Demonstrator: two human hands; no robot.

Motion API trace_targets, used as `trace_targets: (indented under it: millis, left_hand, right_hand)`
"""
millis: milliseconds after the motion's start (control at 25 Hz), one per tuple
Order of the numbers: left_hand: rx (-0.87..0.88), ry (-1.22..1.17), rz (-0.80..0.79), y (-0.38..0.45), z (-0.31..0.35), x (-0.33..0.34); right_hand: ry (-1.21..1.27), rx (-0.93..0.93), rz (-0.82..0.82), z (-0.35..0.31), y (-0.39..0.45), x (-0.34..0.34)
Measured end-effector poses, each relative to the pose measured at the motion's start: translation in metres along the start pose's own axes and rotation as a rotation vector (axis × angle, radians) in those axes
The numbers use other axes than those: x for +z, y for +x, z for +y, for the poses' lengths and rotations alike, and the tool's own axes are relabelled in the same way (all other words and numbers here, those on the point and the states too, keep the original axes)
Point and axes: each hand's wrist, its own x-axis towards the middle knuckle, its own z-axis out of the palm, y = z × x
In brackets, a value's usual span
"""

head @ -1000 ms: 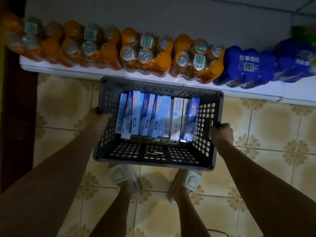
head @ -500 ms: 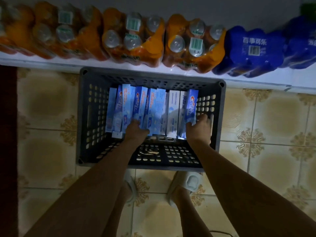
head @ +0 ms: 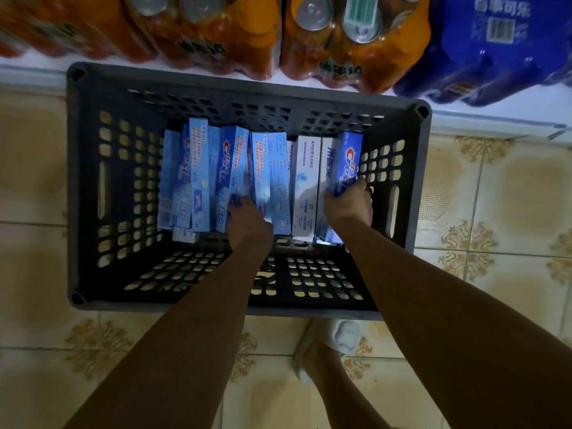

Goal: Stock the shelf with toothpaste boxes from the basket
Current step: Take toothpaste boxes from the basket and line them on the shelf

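A dark grey perforated basket [head: 93,193] stands on the tiled floor against the low white shelf [head: 495,125]. Several blue and white toothpaste boxes [head: 198,178] stand on edge in a row in its far half. My left hand [head: 247,224] is inside the basket with its fingers closed around the lower end of a blue box [head: 232,168] near the middle of the row. My right hand [head: 348,205] grips the lower end of the rightmost blue box [head: 348,162], next to the basket's right wall.
Shrink-wrapped packs of orange drink bottles [head: 349,41] and a blue pack [head: 495,48] fill the shelf right behind the basket. My foot in a white slipper [head: 340,339] stands on the beige patterned tiles just in front of the basket.
My hands let go of the basket's sides, reached in and closed on two boxes. The camera has dropped closer to the basket.
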Motion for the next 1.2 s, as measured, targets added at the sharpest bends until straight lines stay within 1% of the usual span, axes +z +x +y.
trace_targets:
  millis: [80, 160, 200, 320, 440, 560, 640, 720, 800, 920, 1000, 1080, 1120, 1160, 1200]
  left_hand:
    - [0.01, -0.02, -0.014, 0.0, -0.004, 0.001]
    - [0.004, -0.121, -0.042, 0.0, 0.0, 0.0]
    - [-0.01, -0.174, -0.06, 0.0, 0.003, 0.001]
    - [-0.047, -0.204, -0.057, 0.006, 0.007, 0.007]
    - [-0.033, -0.235, -0.039, 0.014, 0.002, 0.015]
    - [-0.035, -0.306, -0.035, 0.019, -0.001, 0.018]
    - [0.0, -0.35, -0.033, 0.017, -0.002, 0.017]
    - [0.021, -0.413, -0.037, 0.011, -0.006, 0.011]
    - [0.019, -0.494, -0.06, 0.003, -0.014, 0.003]
    - [-0.015, -0.698, -0.136, -0.017, -0.025, -0.019]
    - [-0.018, -0.716, -0.203, -0.038, -0.03, -0.041]
    - [-0.031, -0.749, -0.258, -0.062, -0.032, -0.063]
    - [-0.056, -0.789, -0.277, -0.075, -0.031, -0.076]
    - [-0.081, -0.827, -0.294, -0.088, -0.029, -0.09]
    - [-0.1, -0.858, -0.313, -0.105, -0.024, -0.108]
  right_hand:
    - [0.225, 0.025, -0.079, 0.004, -0.005, -0.007]
    - [0.496, 0.117, -0.184, 0.008, -0.013, -0.015]
    - [0.586, 0.162, -0.228, 0.009, -0.016, -0.019]
    - [0.678, 0.227, -0.309, 0.017, -0.017, -0.022]
    - [0.664, 0.296, -0.35, 0.024, -0.014, -0.018]
    - [0.656, 0.289, -0.381, 0.025, -0.013, -0.014]
    - [0.613, 0.213, -0.374, 0.024, -0.018, -0.01]
    - [0.51, 0.081, -0.349, 0.023, -0.023, -0.005]
    - [0.408, -0.008, -0.296, 0.023, -0.028, -0.001]
    - [0.232, -0.104, -0.187, 0.016, -0.041, -0.006]
    - [0.079, -0.195, -0.158, 0.004, -0.06, -0.02]
    - [-0.014, -0.259, -0.174, -0.008, -0.084, -0.037]
    - [-0.009, -0.281, -0.197, -0.015, -0.099, -0.048]
    - [0.065, -0.263, -0.242, -0.023, -0.111, -0.058]
    - [0.211, -0.197, -0.307, -0.032, -0.126, -0.073]
